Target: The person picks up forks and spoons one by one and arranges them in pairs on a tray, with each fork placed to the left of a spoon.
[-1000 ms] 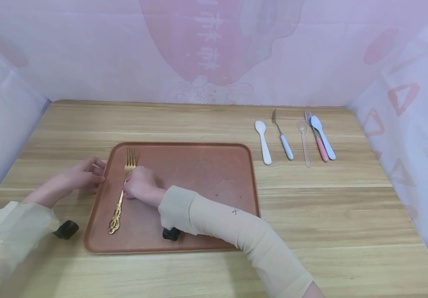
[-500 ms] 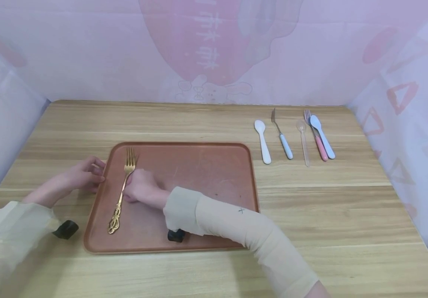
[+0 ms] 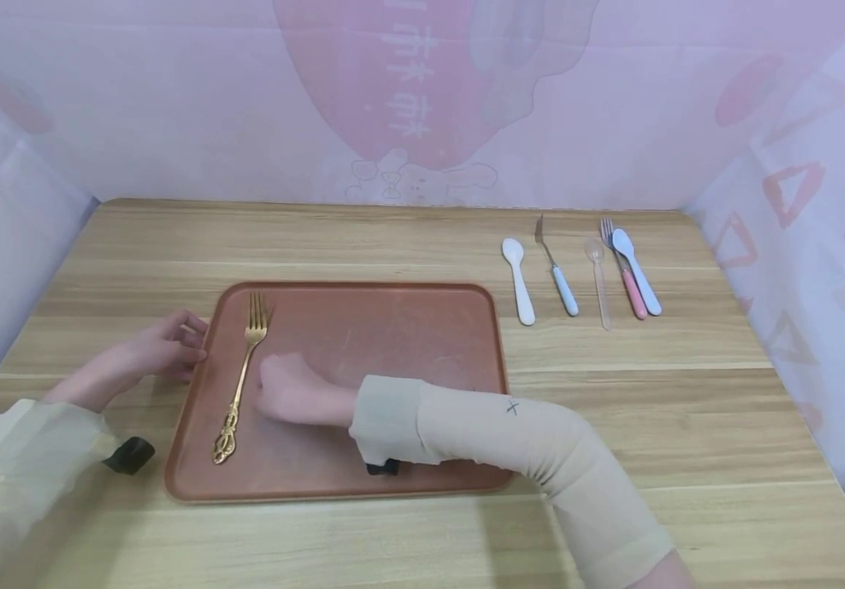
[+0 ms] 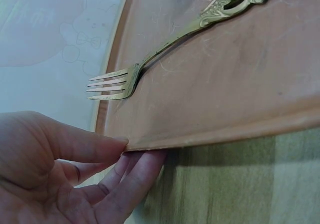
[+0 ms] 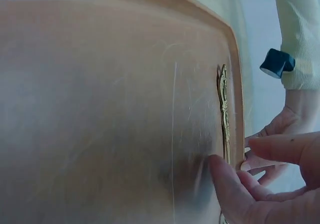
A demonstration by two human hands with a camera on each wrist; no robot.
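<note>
While the wooden surface (image 3: 422, 532) carries everything, the brown tray (image 3: 393, 327) is the landmark: five small utensils (image 3: 584, 274) lie in a row well apart beyond its right edge. On the tray's left part lies the gold fork (image 3: 240, 380), tines away. The left hand (image 3: 160, 348) pinches the tray's left rim, thumb above, fingers beneath. The right hand (image 3: 285, 388) rests on the tray just beside the fork, fingers relaxed, its grip holding nothing.
</note>
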